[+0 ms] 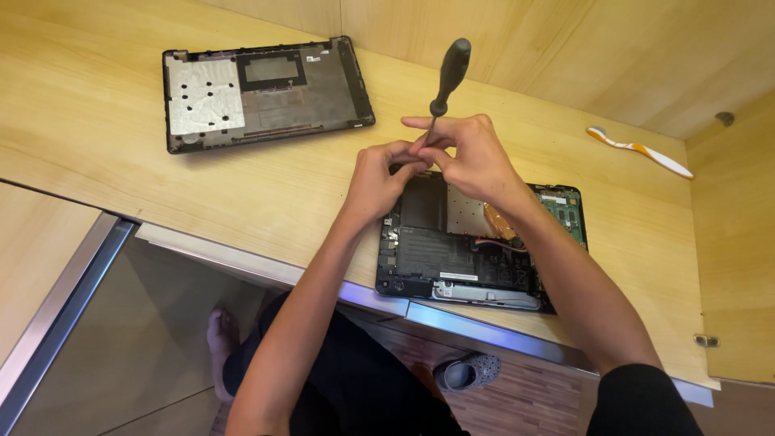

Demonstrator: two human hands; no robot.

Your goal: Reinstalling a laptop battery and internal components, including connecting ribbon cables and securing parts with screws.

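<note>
**A:** What is recorded nearest the wearer?

**B:** An opened laptop chassis (476,254), laid at the near edge of the wooden desk (105,137), internals exposed: a dark battery panel, a copper heat pipe and a green circuit board at its right end.

**A:** And the hands?

**B:** Both are gathered over the chassis's far left corner. The left hand (378,179) is pinched narrow at the tool's tip, where it meets the chassis. The right hand (468,153) is closed on the thin shaft of a black-handled screwdriver (448,81), which is held nearly upright, its handle left free above the fingers.

**A:** Step in hand?

**B:** Judged as a screw being seated or worked at that corner; whether a screw is pinched cannot be told. A steady upright shaft and a squarely seated tip would be called for next.

**A:** Beyond the chassis?

**B:** To its far left, well apart, the removed bottom cover (266,93) is laid inner side up. To its far right, an orange-and-white toothbrush (638,149) is listed.
</note>
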